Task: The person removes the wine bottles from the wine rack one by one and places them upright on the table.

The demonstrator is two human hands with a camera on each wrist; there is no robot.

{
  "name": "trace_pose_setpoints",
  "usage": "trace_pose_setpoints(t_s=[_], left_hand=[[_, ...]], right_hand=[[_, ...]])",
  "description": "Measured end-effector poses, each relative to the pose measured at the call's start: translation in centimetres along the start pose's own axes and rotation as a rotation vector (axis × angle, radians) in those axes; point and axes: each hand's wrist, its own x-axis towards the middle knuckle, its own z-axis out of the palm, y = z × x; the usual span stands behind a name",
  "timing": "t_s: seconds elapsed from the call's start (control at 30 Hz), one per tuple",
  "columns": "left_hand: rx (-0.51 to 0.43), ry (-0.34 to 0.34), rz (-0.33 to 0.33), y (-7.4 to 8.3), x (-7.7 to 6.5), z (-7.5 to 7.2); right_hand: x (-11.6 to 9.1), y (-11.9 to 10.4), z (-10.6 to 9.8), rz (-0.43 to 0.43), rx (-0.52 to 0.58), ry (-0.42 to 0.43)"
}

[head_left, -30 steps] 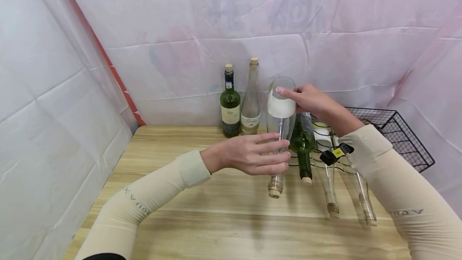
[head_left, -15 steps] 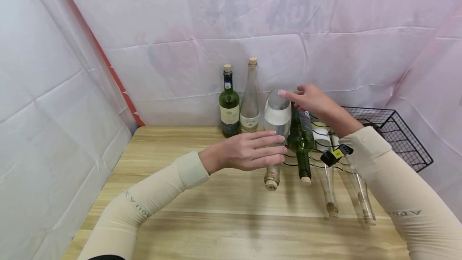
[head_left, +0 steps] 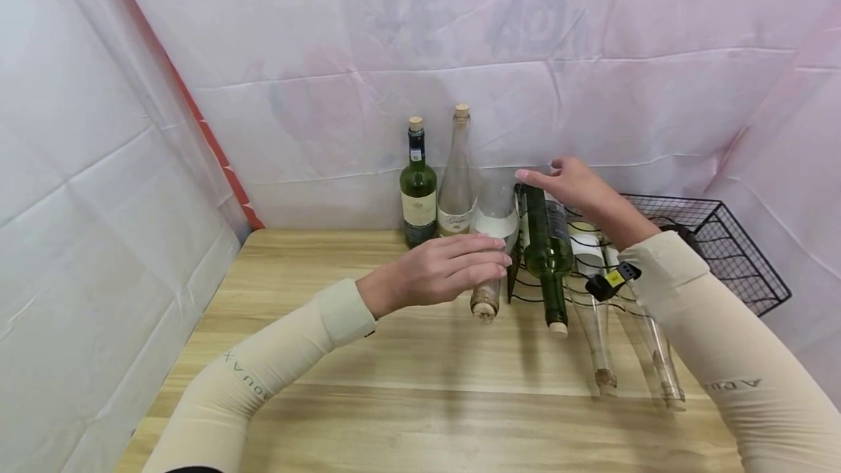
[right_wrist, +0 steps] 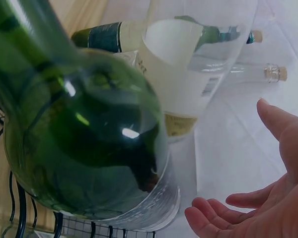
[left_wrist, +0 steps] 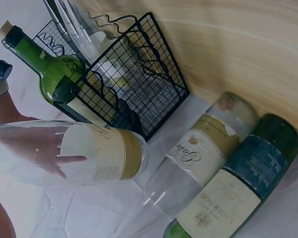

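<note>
"What's the left hand (head_left: 436, 272) holding?"

"That clear bottle (head_left: 496, 226), fingers laid across it, cork end toward the person, between the wire rack (head_left: 755, 250) and the upright bottles (head_left: 419, 206)."

"And the right hand (head_left: 581, 187)?"

"Loosely spread, thumb out, apart from the clear bottle, near the green bottle (head_left: 549, 254) in the rack."

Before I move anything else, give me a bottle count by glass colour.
Green: 2 (one upright green bottle, one green bottle in the rack)
Clear: 4 (one upright clear bottle, one clear bottle in the left hand, two clear bottles in the rack)
Total: 6 bottles in view
</note>
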Motion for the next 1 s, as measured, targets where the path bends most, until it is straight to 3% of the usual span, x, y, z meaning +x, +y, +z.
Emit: trace_pose_setpoints(t_s=[0.33,0.5,0.77,1.0], left_hand=[[-0.016,0.055,-0.098,0.0,-0.4,0.1],[-0.039,0.071,-0.135,-0.1,-0.6,0.2],[-0.117,0.088,-0.220,0.0,-1.2,-0.1],[-0.125,0.089,-0.297,0.0,-1.5,-0.4]], right_hand=[[0.7,1.8,0.3,-0.055,-0.021,0.071],[0.9,2.3,0.2,-0.057,-0.063,0.046],[1.6,2.6,0.5,0.034,-0.185,-0.025],[2.2,3.1,0.9,-0.011,-0.172,-0.005]])
